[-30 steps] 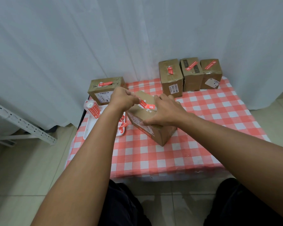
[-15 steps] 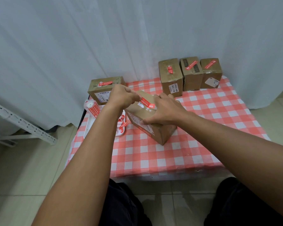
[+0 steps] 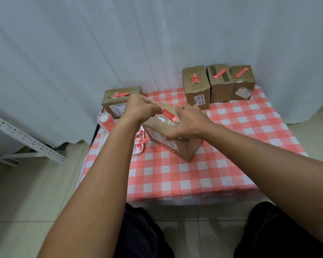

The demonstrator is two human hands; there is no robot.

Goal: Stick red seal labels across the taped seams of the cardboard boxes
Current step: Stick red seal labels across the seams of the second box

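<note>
Head view. A white tray (image 3: 138,152) lies at the table's left edge, largely hidden by the left forearm; loose red label scraps (image 3: 141,139) lie in it, and a label roll (image 3: 106,121) rests at its far end. On the red-checked cloth (image 3: 194,175) the centre box (image 3: 173,138) sits turned at an angle, one corner toward the viewer, with printed stickers on its near side. A red label (image 3: 169,114) lies across the top of this box. The left hand (image 3: 142,108) pinches the label's left end between curled thumb and fingers. The right hand (image 3: 189,121) holds the box: fingers bent over the top at the label's right end, thumb down on the near face. Whether the label is fully stuck down cannot be told.

Behind the left hand stands a left box (image 3: 119,101) against the curtain (image 3: 119,43), a red label along its taped top; the hand covers its right part. At the far right three boxes stand side by side, touching: the first (image 3: 195,86) with a short crumpled label, the second (image 3: 220,81) and third (image 3: 241,80) each with a label laid diagonally across the top. A white metal frame (image 3: 24,140) stands on the tiled floor at left. Dark trousers (image 3: 144,233) show below the table edge
</note>
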